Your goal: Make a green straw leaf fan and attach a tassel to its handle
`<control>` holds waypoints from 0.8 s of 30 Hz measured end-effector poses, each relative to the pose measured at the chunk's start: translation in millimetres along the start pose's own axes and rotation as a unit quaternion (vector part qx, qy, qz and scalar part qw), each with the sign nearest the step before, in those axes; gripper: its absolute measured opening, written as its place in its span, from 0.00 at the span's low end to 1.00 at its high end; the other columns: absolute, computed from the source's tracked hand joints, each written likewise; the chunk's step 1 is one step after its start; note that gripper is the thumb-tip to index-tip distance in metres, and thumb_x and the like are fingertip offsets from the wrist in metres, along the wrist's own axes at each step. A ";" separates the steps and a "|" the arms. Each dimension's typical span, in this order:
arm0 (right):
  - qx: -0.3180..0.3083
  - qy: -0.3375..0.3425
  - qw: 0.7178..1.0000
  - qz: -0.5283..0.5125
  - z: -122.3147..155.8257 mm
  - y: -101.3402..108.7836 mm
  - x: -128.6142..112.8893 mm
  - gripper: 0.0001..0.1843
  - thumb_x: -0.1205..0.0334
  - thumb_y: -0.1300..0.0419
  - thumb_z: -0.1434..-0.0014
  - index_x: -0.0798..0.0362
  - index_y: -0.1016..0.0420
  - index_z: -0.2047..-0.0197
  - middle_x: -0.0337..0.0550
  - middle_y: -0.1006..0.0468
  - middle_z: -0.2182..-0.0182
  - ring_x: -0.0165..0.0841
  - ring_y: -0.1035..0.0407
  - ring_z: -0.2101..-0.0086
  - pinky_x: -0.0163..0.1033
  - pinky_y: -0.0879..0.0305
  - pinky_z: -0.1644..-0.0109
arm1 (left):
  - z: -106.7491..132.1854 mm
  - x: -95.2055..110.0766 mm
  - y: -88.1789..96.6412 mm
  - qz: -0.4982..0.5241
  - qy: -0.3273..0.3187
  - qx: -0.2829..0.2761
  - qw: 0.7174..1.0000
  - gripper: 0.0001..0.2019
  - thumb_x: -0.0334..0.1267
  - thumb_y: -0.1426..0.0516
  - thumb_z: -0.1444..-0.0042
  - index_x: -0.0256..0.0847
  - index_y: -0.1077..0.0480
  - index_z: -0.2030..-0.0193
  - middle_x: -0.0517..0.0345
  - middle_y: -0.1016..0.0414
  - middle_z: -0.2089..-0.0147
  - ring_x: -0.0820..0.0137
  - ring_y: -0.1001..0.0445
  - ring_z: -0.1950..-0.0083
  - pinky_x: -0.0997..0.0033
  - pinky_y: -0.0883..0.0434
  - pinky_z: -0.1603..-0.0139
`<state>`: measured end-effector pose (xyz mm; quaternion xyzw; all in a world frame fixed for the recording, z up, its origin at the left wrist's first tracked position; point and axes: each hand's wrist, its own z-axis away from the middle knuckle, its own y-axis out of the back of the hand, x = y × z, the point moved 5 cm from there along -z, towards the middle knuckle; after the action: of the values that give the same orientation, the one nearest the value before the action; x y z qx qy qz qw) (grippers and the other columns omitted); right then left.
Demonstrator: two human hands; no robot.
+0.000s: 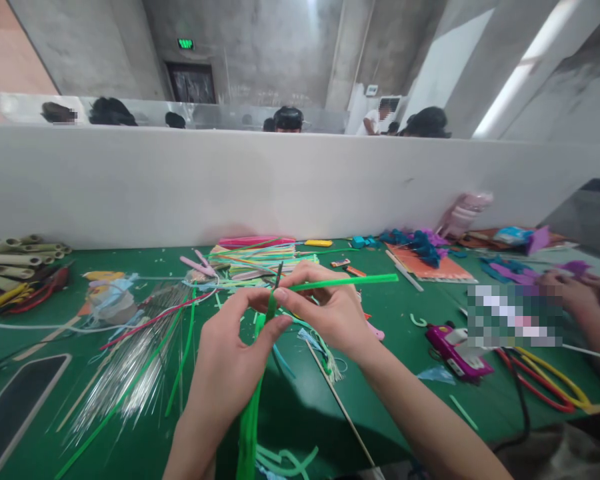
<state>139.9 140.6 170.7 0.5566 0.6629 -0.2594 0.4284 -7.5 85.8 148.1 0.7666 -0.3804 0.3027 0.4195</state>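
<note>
My left hand (235,340) pinches a thin dark stem with a pointed tip (279,268) between thumb and fingers, above the middle of the table. A bright green strip (253,413) hangs from the pinch toward the table's front edge. Close beside it, my right hand (325,307) has thumb and forefinger closed on another bright green strip (355,283). That strip's free end reaches out to the right, over the back of the hand. Where the strip meets the stem, my fingertips partly hide the join.
A bundle of wires (135,360) and a phone (20,407) lie at left. Coloured strips (260,257) are stacked by the white partition (180,180). A purple power strip (460,353) sits at right, near a co-worker's hands (570,293).
</note>
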 end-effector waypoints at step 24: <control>-0.062 0.088 0.993 0.041 2.4 0.7 -19.1 0.02 0.61 0.30 0.43 0.49 0.16 0.66 0.38 0.23 0.71 0.29 0.32 0.71 0.36 0.36 0.70 | 5.3 -1.8 0.8 0.103 -0.072 0.041 0.991 0.03 0.34 0.36 0.42 0.46 0.22 0.66 0.66 0.20 0.64 0.75 0.22 0.60 0.81 0.28 0.54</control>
<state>141.5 129.0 186.0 0.5765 0.6890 -0.1502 0.4127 -8.4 81.5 144.6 0.7594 -0.4739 0.3039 0.3262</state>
